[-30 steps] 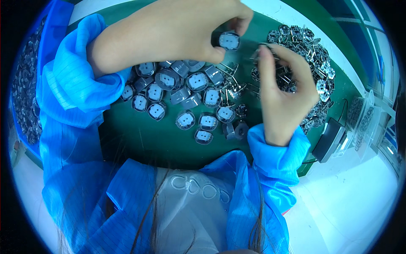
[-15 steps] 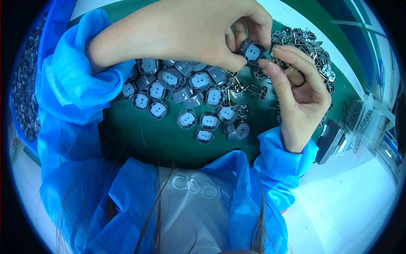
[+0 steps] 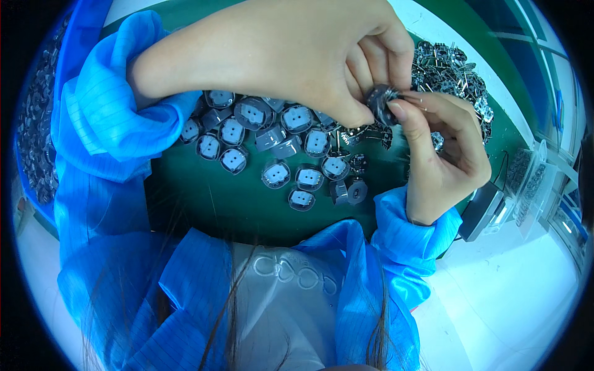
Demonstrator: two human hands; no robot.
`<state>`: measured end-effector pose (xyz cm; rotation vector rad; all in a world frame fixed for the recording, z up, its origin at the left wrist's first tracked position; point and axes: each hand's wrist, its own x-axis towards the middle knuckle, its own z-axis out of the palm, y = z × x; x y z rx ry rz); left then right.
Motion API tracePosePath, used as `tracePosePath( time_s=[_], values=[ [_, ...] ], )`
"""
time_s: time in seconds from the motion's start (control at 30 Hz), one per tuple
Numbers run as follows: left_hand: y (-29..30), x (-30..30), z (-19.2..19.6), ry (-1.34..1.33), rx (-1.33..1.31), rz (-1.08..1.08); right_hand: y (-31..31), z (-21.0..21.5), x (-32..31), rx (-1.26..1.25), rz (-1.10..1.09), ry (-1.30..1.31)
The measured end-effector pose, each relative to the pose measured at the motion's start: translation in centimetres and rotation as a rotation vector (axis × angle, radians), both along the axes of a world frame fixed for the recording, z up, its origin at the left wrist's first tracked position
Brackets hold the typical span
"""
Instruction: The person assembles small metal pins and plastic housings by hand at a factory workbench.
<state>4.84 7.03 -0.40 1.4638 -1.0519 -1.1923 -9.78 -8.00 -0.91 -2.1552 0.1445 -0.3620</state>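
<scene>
Between the fingers and thumb of my left hand point(image 3: 337, 59) is a small dark round plastic housing point(image 3: 379, 104), now tipped on its side. My right hand point(image 3: 447, 145) meets it from the right, thumb and forefinger pinching a small circuit board with thin metal pins point(image 3: 416, 99) against the housing. How far the board sits inside is hidden by the fingers. Below my left hand lie several like housings with pale blue two-holed inserts point(image 3: 309, 177). Loose small boards point(image 3: 357, 163) rest just right of them.
A heap of small circuit boards point(image 3: 455, 71) covers the right of the green mat point(image 3: 210, 204). At far left stands a blue bin point(image 3: 67, 68) full of dark parts. A black box-shaped device point(image 3: 481, 210) and a clear container of small parts point(image 3: 529, 182) stand at right.
Both hands have shifted slightly right and down. The housing has turned from showing its pale insert to lying edge-on, and my right fingers now touch it with the pinned board.
</scene>
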Motion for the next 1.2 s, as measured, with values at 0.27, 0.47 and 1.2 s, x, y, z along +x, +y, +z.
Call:
tracePosePath(
  time_s=[0.27,0.47,1.2],
  values=[
    [-0.3,0.1,-0.6,-0.033,-0.145,0.086,-0.4,-0.5,0.3,-0.092,-0.041,-0.126],
    [-0.2,0.0,0.1,0.063,-0.043,0.062,0.1,-0.9,0.2,-0.186,-0.043,-0.124],
    [0.4,-0.9,1.9,0.136,0.048,0.128,0.0,-0.9,0.6,-0.479,-0.013,-0.404]
  ],
)
